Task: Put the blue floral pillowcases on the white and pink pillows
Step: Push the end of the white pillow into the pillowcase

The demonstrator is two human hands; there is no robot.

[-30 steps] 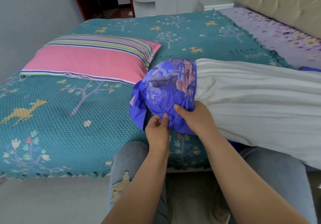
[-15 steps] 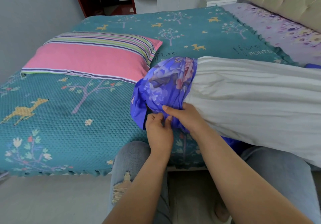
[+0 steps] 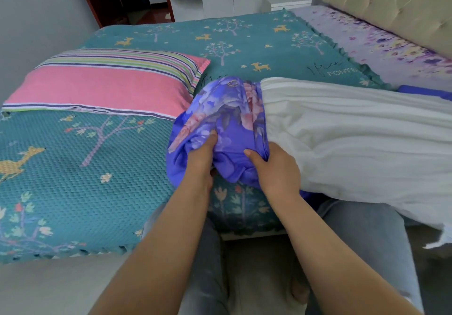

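A white pillow [image 3: 354, 138] lies across the bed's front right, its left end capped by a bunched blue floral pillowcase [image 3: 227, 119]. My left hand [image 3: 201, 160] grips the loose fabric at the pillowcase's lower left, fingers pushed into a fold. My right hand [image 3: 275, 168] grips the bunched rim of the pillowcase where it meets the white pillow. A pink pillow with striped bands [image 3: 105, 84] lies flat on the bed to the left, uncovered. A strip of blue cloth [image 3: 425, 92] shows behind the white pillow at the far right.
The bed has a teal cover [image 3: 85, 168] with deer and trees, and a purple floral sheet [image 3: 381, 45] by the padded headboard [image 3: 391, 4]. My knees in grey jeans [image 3: 362, 241] press against the bed's front edge. A doorway and white cabinets stand beyond.
My left hand has moved up from beneath the pillowcase and now grips higher into its fabric. My right hand has shifted slightly right along the rim. The pillowcase end is more gathered.
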